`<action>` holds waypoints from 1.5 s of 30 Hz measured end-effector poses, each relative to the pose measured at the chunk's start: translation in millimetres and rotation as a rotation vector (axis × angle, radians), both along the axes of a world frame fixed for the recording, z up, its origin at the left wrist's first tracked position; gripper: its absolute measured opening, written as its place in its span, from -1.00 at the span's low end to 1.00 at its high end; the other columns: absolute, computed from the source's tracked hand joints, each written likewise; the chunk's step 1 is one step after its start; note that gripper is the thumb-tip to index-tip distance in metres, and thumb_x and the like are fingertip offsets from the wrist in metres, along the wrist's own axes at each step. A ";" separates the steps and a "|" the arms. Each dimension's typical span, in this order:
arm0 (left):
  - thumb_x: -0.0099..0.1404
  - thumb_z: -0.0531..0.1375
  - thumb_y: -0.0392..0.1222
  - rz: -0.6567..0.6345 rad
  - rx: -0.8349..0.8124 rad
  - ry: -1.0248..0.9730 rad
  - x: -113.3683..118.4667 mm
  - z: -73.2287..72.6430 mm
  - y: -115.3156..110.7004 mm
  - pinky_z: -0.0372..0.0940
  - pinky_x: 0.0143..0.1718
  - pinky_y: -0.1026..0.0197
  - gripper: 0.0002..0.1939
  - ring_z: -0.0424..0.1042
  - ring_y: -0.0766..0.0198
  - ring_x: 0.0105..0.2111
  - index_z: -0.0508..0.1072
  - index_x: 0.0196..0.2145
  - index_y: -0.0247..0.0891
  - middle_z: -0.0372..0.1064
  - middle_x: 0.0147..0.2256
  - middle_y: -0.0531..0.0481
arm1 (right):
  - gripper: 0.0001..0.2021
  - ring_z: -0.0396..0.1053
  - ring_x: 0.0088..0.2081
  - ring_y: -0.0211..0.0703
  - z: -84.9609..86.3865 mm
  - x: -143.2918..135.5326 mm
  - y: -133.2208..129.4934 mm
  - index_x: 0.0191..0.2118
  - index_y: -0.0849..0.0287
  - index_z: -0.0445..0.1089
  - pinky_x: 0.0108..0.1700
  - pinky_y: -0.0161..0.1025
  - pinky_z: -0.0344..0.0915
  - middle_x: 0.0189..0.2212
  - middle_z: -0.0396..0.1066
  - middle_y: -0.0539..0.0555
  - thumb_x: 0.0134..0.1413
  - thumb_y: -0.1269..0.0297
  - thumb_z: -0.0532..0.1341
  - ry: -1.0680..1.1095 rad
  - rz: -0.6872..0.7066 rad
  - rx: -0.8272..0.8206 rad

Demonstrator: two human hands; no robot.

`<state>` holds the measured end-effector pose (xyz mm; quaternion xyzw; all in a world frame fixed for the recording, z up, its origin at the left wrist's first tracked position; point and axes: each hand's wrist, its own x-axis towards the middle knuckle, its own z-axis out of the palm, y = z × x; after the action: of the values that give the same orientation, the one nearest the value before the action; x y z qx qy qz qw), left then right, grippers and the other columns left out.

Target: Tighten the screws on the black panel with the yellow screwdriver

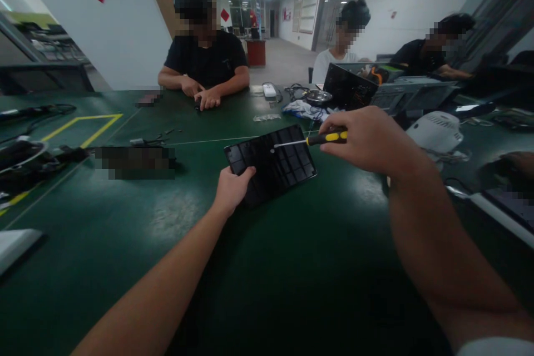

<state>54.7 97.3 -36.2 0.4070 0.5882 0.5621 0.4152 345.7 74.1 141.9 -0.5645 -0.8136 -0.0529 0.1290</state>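
A flat black tablet-like panel (287,164) with a glossy face is tilted over the green table. My left hand (233,189) grips its near left edge, thumb on the face. In my right hand (362,136) is a screwdriver (329,138) with a black and yellow handle, fingers closed round it. Its metal shaft points left across the panel, and the tip lies over a small light spot (272,151) near the middle. Whether the tip touches the face I cannot tell.
Across the green table (258,267) sits a person in black (204,61); two more people are at the right. An opened computer case (400,92), a metal bowl (319,97) and a white device (436,132) stand right. Cables (25,161) lie left.
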 end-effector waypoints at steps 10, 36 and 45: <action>0.05 0.53 -0.09 -0.011 0.012 0.021 0.5 5.0 -2.1 0.52 -0.12 -0.01 -0.68 0.64 -0.05 -0.24 0.64 -0.27 -0.29 0.65 -0.28 -0.17 | -0.70 0.58 -0.09 0.20 -7.4 -9.4 0.1 -0.03 -0.02 0.71 -0.11 0.00 0.36 -0.15 0.69 0.14 0.13 0.20 0.36 0.002 -0.038 0.079; 0.04 0.50 -0.01 -0.035 0.016 0.049 -1.3 4.3 0.0 0.52 -0.10 -0.04 -0.61 0.63 -0.03 -0.26 0.63 -0.23 -0.30 0.65 -0.27 -0.15 | -0.69 0.57 -0.09 0.19 -11.5 -13.0 4.8 -0.04 0.00 0.72 -0.12 0.00 0.37 -0.19 0.67 0.14 0.08 0.20 0.37 0.048 0.007 0.035; 0.06 0.49 -0.03 -0.045 0.023 0.056 -0.9 6.3 -0.4 0.52 -0.12 -0.03 -0.64 0.63 -0.02 -0.26 0.62 -0.24 -0.29 0.65 -0.27 -0.15 | -0.68 0.59 -0.07 0.22 -11.8 -12.6 5.2 -0.02 0.02 0.71 -0.11 0.02 0.39 -0.15 0.68 0.16 0.10 0.20 0.37 0.049 -0.002 0.022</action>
<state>53.8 96.9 -29.9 0.4406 0.5836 0.5478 0.4064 333.1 79.4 130.1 -0.5648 -0.8091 -0.0481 0.1550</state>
